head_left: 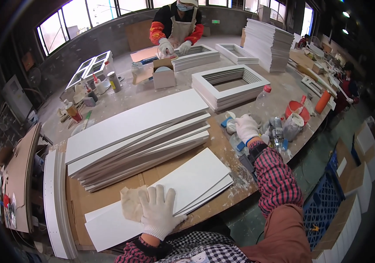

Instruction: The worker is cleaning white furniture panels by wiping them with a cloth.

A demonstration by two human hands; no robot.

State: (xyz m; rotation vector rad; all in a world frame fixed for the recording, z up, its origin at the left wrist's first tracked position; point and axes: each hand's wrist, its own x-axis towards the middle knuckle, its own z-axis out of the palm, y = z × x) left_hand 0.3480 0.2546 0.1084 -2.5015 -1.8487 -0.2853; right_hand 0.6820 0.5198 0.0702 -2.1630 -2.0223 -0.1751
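At the left, a stack of long, narrow white panels [56, 204] lay along the edge of a brown cardboard sheet [81, 225]. Next came an amber bottle [73, 112] and a squeeze bottle with a red tip [99, 85], standing farther back on the paint-spotted surface [242, 186]. A tall, uneven stack of white boards [137, 125] slanted across the cardboard. In front of it was a lower stack of white boards [200, 173], with a beige cloth [131, 204] on its left part. The left hand [159, 211], in a white glove, lay palm down on this lower stack, its fingers spread apart, some of them at the edge of the cloth. Beyond, a co-worker [178, 26] in pale gloves bent over a white frame [198, 57]. To the right of the tall stack sat a pile of rectangular white frames [203, 84]. The gloved right hand [246, 127] reached down among small containers, just beside a pale tub [231, 126]; whether its fingers were clamped on anything could not be told. Past it stood a clear bottle with a red cap [264, 97], a metal tool [278, 130], a red bucket [297, 110] and an orange cylinder [323, 101].
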